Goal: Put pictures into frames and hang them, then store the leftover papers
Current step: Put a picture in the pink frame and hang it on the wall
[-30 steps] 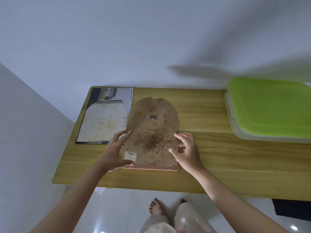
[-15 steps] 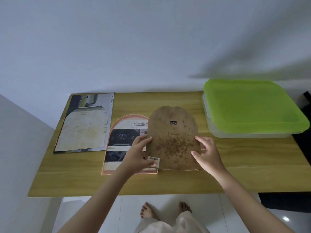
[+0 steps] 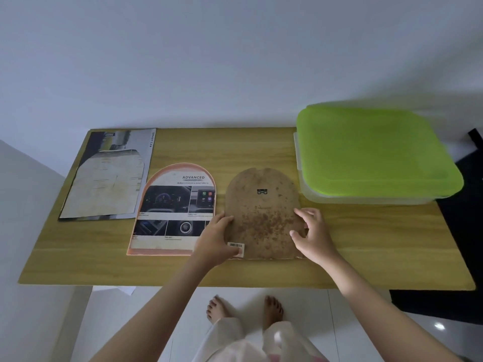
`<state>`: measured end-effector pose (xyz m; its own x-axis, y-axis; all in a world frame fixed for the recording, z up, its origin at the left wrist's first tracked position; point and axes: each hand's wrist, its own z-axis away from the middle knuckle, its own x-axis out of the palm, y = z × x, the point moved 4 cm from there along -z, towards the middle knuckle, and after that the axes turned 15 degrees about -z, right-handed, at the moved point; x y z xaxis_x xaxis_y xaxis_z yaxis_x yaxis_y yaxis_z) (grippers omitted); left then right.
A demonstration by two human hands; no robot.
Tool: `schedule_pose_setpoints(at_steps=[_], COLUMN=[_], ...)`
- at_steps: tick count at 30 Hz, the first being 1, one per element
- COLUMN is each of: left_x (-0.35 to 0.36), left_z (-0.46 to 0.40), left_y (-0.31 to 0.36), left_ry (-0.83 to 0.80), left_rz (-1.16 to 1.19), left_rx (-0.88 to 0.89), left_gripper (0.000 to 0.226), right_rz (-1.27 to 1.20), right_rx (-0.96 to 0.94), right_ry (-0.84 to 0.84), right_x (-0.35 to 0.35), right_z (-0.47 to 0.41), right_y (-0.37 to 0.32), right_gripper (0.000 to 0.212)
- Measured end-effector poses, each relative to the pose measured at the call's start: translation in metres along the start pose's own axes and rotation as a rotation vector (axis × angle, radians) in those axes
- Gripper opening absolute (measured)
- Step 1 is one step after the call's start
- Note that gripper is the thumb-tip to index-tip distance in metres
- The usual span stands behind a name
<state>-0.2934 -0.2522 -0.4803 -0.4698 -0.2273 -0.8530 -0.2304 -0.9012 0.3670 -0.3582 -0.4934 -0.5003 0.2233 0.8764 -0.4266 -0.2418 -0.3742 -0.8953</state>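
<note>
Both hands clamped the arched, speckled brown backing board (image 3: 262, 212) mid-desk (image 3: 366, 252): my left hand (image 3: 214, 241) by its barcode sticker (image 3: 236, 246), my right hand (image 3: 312, 235) on its right edge. Just left lay an arched picture (image 3: 171, 212) reading "ADVANCED"; "SMART CAR" papers (image 3: 109, 176) filled the far-left corner.

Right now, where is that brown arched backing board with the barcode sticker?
The brown backing board lies flat at the table's middle, between the arched car picture and the green-lidded box, with the left hand and right hand at its sides.
</note>
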Motion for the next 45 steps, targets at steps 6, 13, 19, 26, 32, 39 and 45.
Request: schedule_pose_setpoints(at_steps=[6,13,19,26,32,39,45], left_x=[0.003,0.006,-0.020,-0.042,-0.046,-0.037,-0.036], left_z=[-0.003,0.005,0.038,0.071,0.073,0.069,0.065], left_y=[0.001,0.001,-0.037,-0.119,-0.150,-0.158,-0.158], left_ry=[0.023,0.114,0.390,0.474,0.408,0.321,0.344], left_rz=[-0.179,0.001,0.182,0.161,0.077,-0.026,-0.052], left_rx=[-0.068,-0.055,-0.143,-0.493,-0.521,-0.468,-0.473], left_gripper=[0.073,0.057,0.045,0.052,0.058,0.065,0.058], right_rz=[0.059,0.125,0.148,0.174,0.341,0.623,0.519], right_rx=[0.000,-0.035,-0.291,-0.354,-0.267,-0.216,-0.143], right_ry=[-0.023,-0.004,-0.074,-0.276,-0.359,-0.298,-0.275], right_x=[0.003,0.006,0.045,0.130,0.175,0.196,0.203], right_z=[-0.001,-0.002,-0.013,-0.044,-0.068,-0.077,-0.075], right_y=[0.009,-0.003,-0.055,-0.119,-0.139,-0.131,-0.128], right_gripper=[0.057,0.054,0.042,0.041,0.053,0.061,0.055])
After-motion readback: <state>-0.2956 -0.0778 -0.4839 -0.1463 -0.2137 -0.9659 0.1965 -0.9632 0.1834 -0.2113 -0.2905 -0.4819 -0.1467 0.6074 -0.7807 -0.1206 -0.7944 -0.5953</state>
